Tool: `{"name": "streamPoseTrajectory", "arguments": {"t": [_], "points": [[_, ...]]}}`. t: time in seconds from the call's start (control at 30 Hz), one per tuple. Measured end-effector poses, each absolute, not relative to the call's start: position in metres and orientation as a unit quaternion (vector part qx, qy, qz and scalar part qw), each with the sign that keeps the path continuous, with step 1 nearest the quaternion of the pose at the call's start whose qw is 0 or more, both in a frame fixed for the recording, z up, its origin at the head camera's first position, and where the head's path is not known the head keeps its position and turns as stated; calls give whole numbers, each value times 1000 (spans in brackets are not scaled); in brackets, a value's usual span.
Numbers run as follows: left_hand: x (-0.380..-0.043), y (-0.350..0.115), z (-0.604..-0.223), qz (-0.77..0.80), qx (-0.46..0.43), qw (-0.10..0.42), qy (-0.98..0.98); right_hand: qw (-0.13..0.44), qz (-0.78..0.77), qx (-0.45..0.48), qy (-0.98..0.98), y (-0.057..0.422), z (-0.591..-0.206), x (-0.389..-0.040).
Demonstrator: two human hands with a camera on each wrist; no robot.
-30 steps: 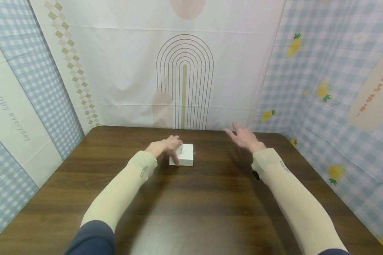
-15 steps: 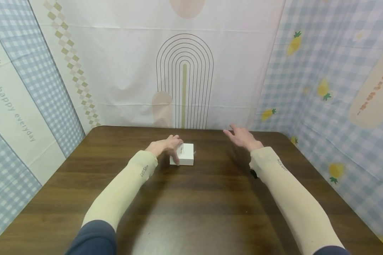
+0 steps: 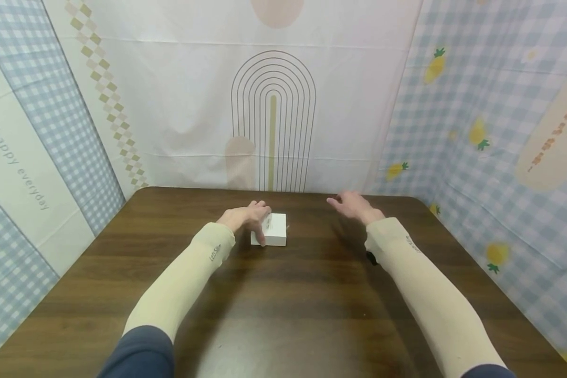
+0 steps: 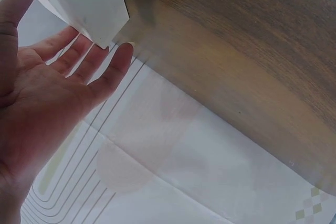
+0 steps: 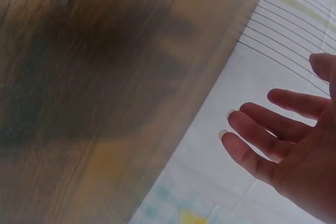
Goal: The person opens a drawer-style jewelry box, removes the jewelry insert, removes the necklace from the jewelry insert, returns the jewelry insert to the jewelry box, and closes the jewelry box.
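A small white box (image 3: pixel 276 227) with faint print on its top rests on the brown wooden table, toward the back middle. My left hand (image 3: pixel 247 217) holds the box from its left side, thumb on the near face and fingers over the far edge. In the left wrist view the box (image 4: pixel 97 6) sits between the thumb and the fingertips, with part of it cut off by the frame. My right hand (image 3: pixel 352 206) hovers over the table to the right of the box. Its fingers (image 5: pixel 254 153) are spread and loosely bent around nothing in the right wrist view.
The wooden table (image 3: pixel 283 294) ends at a white cloth backdrop (image 3: pixel 189 94) printed with arches. Blue checked cloth (image 3: pixel 496 115) with pineapples hangs on the right, and another checked cloth (image 3: pixel 42 79) on the left. The hand's shadow (image 5: pixel 94 72) falls on the table.
My right hand has drifted slightly left and toward me, its fingers bending a little more. The left hand and the white box have stayed put.
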State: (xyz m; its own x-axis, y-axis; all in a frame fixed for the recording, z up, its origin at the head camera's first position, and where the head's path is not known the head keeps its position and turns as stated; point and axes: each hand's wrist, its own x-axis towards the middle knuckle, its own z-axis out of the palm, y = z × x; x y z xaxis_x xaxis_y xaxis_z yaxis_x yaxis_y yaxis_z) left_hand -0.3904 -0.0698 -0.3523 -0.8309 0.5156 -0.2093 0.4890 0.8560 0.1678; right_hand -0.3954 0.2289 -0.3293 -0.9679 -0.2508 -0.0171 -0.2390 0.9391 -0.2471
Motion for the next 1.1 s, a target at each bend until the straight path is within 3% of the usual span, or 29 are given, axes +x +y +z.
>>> {"name": "streamPoseTrajectory", "arguments": {"t": [1.1], "points": [[-387,-68,-348,33,259,132,956,84,-153,-151,973,200,-339,-398]]}}
